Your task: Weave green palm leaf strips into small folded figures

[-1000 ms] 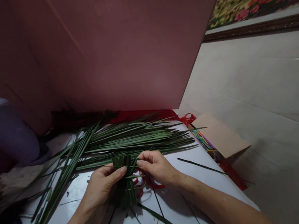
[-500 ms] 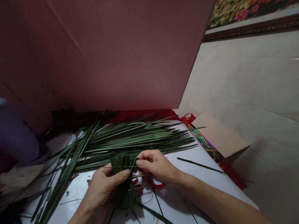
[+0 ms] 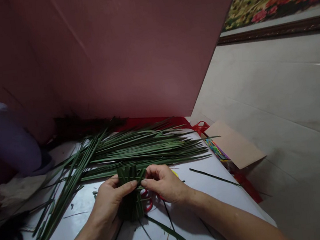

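Note:
Between my two hands is a small piece of woven green leaf strips (image 3: 128, 174), with folded strips crossing at its top and loose ends hanging below. My left hand (image 3: 108, 199) grips its left side, thumb pressed across the front. At the right edge, my right hand (image 3: 164, 184) pinches a strip between thumb and fingers, close to the left thumb. Red-handled scissors (image 3: 149, 204) lie on the table behind and below the weave, partly hidden by it and by my right hand.
A large pile of long green leaves (image 3: 140, 150) spreads across the white table (image 3: 82, 228). Loose strips (image 3: 175, 234) lie near the front. A purple container (image 3: 5, 136) stands at left. Beyond the right edge are a cardboard flap (image 3: 235, 143) and a red bag (image 3: 200, 127).
My right hand has shifted slightly left and closer to the left thumb. The woven piece has moved a little left, and a bit of yellow now shows behind my right hand.

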Motion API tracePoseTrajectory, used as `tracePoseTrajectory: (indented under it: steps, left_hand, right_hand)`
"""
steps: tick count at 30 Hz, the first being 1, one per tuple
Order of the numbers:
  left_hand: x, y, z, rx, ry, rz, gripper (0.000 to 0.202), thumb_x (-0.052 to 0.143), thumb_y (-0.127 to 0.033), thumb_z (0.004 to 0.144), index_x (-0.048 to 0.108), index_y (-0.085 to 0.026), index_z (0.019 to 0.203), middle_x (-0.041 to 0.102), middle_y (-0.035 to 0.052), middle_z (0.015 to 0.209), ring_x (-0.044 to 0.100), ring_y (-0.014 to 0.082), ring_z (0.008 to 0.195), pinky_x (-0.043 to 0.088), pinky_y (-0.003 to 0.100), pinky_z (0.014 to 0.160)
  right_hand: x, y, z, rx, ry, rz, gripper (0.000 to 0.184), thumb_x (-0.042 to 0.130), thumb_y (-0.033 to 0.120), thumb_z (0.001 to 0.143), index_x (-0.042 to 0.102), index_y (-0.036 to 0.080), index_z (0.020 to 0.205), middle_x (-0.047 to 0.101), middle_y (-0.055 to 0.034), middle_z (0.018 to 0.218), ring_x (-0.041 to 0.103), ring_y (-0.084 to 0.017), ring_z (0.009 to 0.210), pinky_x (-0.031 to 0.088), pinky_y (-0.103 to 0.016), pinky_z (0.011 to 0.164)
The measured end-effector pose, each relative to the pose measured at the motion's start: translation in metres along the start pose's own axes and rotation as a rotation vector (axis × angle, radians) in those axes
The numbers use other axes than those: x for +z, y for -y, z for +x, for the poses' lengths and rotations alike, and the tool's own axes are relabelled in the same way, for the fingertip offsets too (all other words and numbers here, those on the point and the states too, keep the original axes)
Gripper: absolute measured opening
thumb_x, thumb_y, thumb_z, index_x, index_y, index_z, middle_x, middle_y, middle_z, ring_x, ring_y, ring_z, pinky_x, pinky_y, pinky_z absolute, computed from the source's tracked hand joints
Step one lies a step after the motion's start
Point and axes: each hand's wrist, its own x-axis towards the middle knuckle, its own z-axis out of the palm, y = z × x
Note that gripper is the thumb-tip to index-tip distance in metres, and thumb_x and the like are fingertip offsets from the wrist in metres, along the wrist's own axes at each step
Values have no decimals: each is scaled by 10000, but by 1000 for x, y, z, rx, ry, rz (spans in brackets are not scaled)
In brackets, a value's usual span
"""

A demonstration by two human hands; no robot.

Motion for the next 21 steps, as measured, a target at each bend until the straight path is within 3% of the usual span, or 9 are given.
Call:
tracePoseTrajectory:
  steps: [9,21]
  left_hand:
    - [3,-4,-2,13,-17,-15,261,743,-99,514,662,-131,759,715,46,612,630,175,463,534,274,413]
    - [1,1,-3,17,104,-36,347,786,-163,496,655,-142,816,710,40,656,625,195,468,542,343,462]
  right_hand:
    - [-4,-3,0,49,53,55,51,549,165,707,544,143,661,489,43,576,415,-69,514,334,-182,490]
    - [-3,14,-2,102,5,51,86,588,217,676,523,164,695,513,38,599,451,-80,513,350,-184,467]
